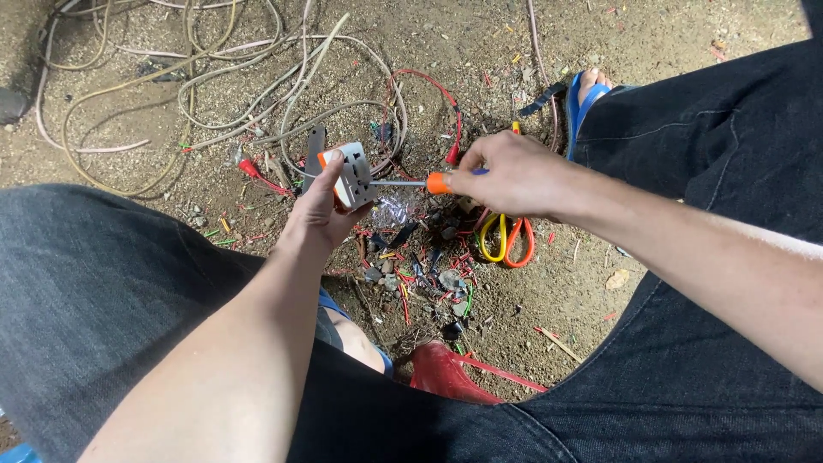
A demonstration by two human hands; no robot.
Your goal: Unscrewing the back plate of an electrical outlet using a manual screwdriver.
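No packages, labels, signs or screens in view.

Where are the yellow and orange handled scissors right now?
In the head view, the yellow and orange handled scissors lie on the dirt ground just below the right hand, right of centre, beside scattered wire scraps.
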